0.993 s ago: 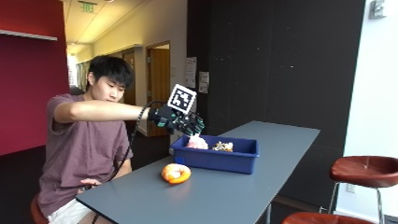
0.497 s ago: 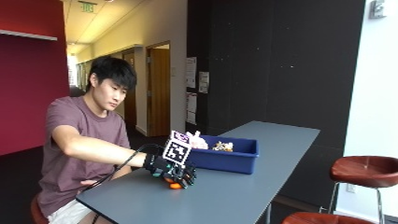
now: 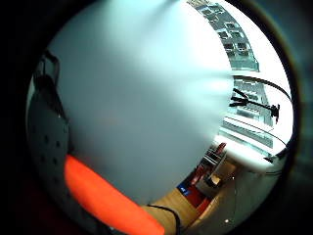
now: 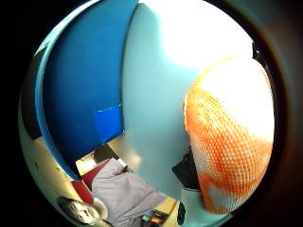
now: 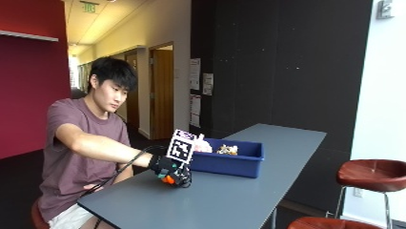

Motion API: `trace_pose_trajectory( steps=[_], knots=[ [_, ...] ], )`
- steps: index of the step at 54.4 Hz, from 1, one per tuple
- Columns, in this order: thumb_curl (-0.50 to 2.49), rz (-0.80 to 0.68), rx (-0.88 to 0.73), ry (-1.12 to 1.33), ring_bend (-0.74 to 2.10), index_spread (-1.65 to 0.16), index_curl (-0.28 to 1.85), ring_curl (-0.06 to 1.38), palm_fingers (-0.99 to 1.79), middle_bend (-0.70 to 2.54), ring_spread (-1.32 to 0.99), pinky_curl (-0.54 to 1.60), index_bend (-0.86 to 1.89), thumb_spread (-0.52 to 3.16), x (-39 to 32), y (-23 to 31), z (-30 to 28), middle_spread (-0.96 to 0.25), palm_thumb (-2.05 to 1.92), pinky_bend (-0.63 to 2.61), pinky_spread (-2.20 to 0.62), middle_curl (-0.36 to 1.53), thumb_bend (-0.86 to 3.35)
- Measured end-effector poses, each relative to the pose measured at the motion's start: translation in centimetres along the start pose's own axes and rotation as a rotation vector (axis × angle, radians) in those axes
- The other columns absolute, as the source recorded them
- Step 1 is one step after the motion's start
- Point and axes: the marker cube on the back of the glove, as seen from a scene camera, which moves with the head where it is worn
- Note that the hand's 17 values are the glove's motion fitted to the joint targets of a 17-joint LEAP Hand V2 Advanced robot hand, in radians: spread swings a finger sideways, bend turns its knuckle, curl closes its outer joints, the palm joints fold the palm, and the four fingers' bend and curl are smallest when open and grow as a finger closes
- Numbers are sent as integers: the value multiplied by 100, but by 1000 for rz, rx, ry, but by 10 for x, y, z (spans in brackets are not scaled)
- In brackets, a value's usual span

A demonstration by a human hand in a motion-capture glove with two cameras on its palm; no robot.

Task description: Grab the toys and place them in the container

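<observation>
A long grey table [image 5: 254, 191] runs away from the camera toward a dark panelled wall [image 5: 285, 62], where a few papers [image 5: 195, 74] are pinned up. On one side a deep red wall [image 5: 32, 95] lines a corridor with a wooden door [image 5: 162, 90] and a green exit sign [image 5: 89, 7] up at the ceiling. On the other side a white wall [image 5: 387, 95] catches bright light, and a round brown bar stool [image 5: 371, 172] stands in front of it

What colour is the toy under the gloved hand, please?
Orange toy with white patches, clearest in the thumb side palm view.
</observation>
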Motion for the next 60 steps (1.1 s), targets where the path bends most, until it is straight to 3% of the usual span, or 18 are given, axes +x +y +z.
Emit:
trace_pose_trajectory(
  steps=[8,15,33,39,44,52,60],
  knots=[
    [65,25,-10,-42,132,-27,10,78,111,100,-42,57,48,103,-1,2,-30,-31,57,118,-39,66,14],
    [71,16,69,-94,135,-31,15,81,108,109,-44,60,67,96,-6,5,-93,-33,58,118,-42,75,12],
    [86,-73,270,77,143,-33,28,86,99,119,-46,67,94,84,-63,-16,-198,-33,58,122,-44,89,10],
    [91,-95,308,129,146,-33,32,87,96,122,-46,69,98,82,-87,-33,-215,-32,58,124,-45,92,9],
    [95,10,335,94,148,-33,35,87,94,124,-45,70,101,80,-126,-55,-230,-32,58,126,-45,95,9],
    [100,-174,341,82,152,-32,40,88,91,126,-45,72,104,78,-187,-84,-238,-31,58,127,-45,97,8],
    [104,-68,368,83,154,-32,45,88,83,126,-44,74,104,78,-203,-113,-235,-31,56,131,-45,99,6]
  ],
)
